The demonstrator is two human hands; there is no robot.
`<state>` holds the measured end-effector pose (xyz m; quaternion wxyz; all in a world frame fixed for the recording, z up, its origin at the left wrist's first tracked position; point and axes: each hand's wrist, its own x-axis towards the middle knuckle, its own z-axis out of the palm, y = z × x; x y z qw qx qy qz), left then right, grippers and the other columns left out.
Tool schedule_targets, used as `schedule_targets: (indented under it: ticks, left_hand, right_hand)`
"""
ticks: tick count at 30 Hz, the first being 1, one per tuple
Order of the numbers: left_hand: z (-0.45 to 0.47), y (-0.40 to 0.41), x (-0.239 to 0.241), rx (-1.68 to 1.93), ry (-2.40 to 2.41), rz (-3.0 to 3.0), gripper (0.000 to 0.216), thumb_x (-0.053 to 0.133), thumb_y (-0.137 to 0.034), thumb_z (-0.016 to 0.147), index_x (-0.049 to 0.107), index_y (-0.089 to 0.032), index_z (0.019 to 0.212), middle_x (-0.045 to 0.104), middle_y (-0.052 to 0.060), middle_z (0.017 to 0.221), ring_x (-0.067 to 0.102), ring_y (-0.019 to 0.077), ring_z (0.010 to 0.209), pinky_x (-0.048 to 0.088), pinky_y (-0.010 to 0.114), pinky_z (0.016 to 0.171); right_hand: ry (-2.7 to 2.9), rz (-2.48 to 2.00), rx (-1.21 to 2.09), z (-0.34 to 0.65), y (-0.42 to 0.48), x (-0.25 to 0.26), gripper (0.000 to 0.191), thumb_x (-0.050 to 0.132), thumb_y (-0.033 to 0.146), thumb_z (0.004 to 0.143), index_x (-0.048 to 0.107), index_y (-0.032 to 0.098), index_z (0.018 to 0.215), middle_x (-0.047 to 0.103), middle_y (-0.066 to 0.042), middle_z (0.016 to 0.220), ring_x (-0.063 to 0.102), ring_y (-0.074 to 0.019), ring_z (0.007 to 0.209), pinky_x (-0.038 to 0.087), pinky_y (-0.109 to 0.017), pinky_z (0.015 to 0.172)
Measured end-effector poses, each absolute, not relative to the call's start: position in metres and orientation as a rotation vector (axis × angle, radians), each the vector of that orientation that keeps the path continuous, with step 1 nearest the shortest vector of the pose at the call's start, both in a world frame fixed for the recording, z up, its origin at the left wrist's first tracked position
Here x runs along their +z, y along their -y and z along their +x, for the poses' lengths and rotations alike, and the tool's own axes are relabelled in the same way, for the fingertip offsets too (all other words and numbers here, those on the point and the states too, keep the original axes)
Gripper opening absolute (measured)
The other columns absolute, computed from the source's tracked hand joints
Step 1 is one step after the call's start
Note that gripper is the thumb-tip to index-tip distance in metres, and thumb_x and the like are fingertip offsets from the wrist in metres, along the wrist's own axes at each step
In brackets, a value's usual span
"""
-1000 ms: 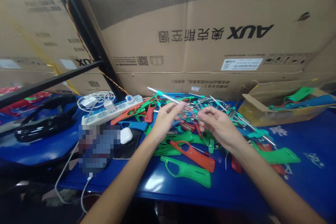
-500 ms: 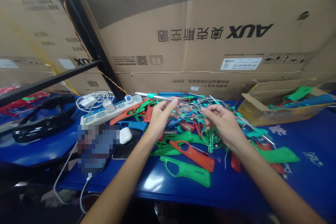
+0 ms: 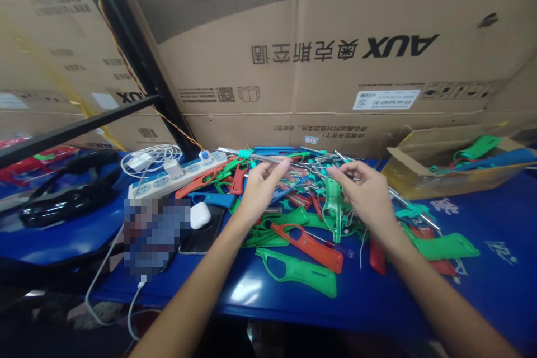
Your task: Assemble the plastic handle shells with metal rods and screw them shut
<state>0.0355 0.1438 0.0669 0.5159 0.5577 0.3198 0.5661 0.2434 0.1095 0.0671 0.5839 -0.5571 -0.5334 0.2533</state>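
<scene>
My left hand [image 3: 260,188] is raised over a heap of plastic parts and pinches a thin metal rod with a teal collar [image 3: 251,155] that points left. My right hand [image 3: 366,194] hovers a little to the right, fingers curled in a pinch near the rod's other end; what it holds is too small to make out. An upright green handle piece [image 3: 333,208] stands between the hands. Below them lie an orange handle shell [image 3: 309,245] and a green handle shell [image 3: 298,272] on the blue table [image 3: 482,279].
A white power strip [image 3: 178,175] with plugged chargers, a white earbud case [image 3: 199,215] and a phone lie left. A black helmet-like object [image 3: 67,190] sits far left. An open cardboard box [image 3: 440,170] of parts stands right. Large cartons [image 3: 319,50] wall the back.
The rod in my left hand has dropped lower and swung flatter towards the pile. My right hand has drifted slightly right and up, away from the left hand.
</scene>
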Motion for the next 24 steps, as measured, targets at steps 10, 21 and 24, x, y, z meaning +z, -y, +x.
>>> schedule_targets:
  ticks: [10, 21, 24]
  left_hand:
    - [0.0421, -0.1380, 0.0673, 1.316, -0.768, 1.304, 0.036, 0.073, -0.047, 0.086, 0.060, -0.017, 0.100, 0.068, 0.002, 0.079, 0.073, 0.0175, 0.070, 0.059, 0.025, 0.057]
    - [0.0443, -0.1377, 0.0671, 1.291, -0.800, 1.313, 0.028, 0.080, -0.035, 0.080, 0.058, -0.019, 0.088, 0.073, 0.001, 0.076, 0.072, 0.0146, 0.066, 0.056, 0.022, 0.057]
    - [0.0439, -0.1387, 0.0672, 1.326, -0.813, 1.310, 0.028, 0.080, -0.034, 0.079, 0.057, -0.020, 0.087, 0.071, -0.001, 0.070, 0.071, 0.0135, 0.062, 0.054, 0.022, 0.056]
  right_hand:
    - [1.371, -1.307, 0.549, 0.2421, -0.1072, 0.0650, 0.037, 0.076, 0.054, 0.081, 0.065, 0.019, 0.076, 0.054, 0.003, 0.056, 0.040, -0.0106, 0.047, 0.032, -0.026, 0.049]
    - [1.461, -1.287, 0.599, 0.2402, -0.1048, 0.0622, 0.040, 0.073, 0.057, 0.085, 0.066, 0.018, 0.081, 0.057, 0.003, 0.060, 0.040, -0.0086, 0.044, 0.031, -0.025, 0.045]
    - [1.511, -1.264, 0.669, 0.2406, -0.1041, 0.0652, 0.040, 0.069, 0.058, 0.089, 0.067, 0.018, 0.087, 0.053, 0.005, 0.056, 0.041, -0.0090, 0.041, 0.032, -0.025, 0.043]
